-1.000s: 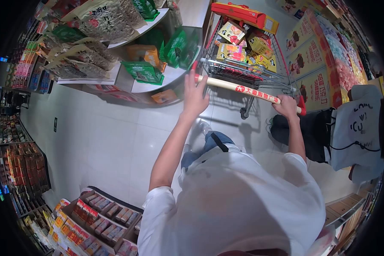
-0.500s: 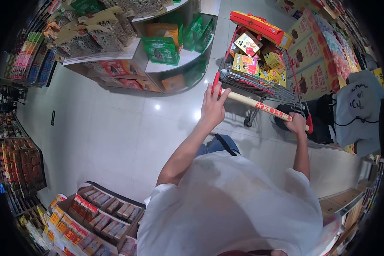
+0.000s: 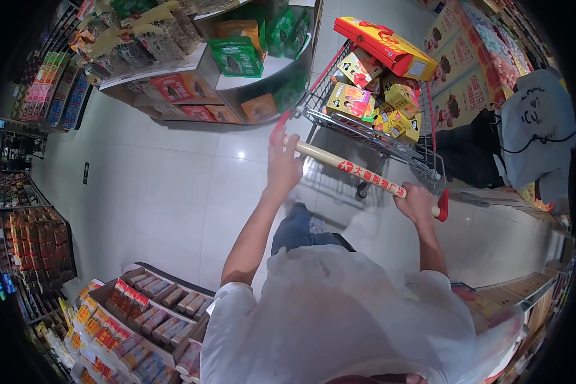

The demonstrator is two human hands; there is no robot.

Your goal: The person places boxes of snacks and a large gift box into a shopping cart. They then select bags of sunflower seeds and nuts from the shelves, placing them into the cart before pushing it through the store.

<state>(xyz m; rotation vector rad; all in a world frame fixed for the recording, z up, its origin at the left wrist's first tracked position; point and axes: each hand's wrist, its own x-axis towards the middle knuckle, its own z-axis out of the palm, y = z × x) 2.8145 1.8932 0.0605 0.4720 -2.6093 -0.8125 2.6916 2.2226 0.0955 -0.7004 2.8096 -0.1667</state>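
Observation:
A metal shopping cart [image 3: 403, 150] with red corner pieces stands in front of me, its pale handle bar [image 3: 329, 159] slanting down to the right. Near the bar's left end, my left hand [image 3: 284, 168] is wrapped round it. Toward the other end, my right hand [image 3: 417, 203] grips the same bar, just inside the red end piece. Several yellow snack boxes [image 3: 350, 100] lie piled in the basket. Across the far end of the cart rests a long red and yellow box [image 3: 384, 48].
A curved shelf [image 3: 256, 82] with green and orange pouches stands ahead on the left. A person in a light top [image 3: 536, 125] is close on the cart's right, beside stacked cartons [image 3: 457, 96]. Behind me at left is a display of small packs [image 3: 150, 307].
The cart handle and both my hands have shifted left and nearer to my body, still holding on. The cart has turned slightly.

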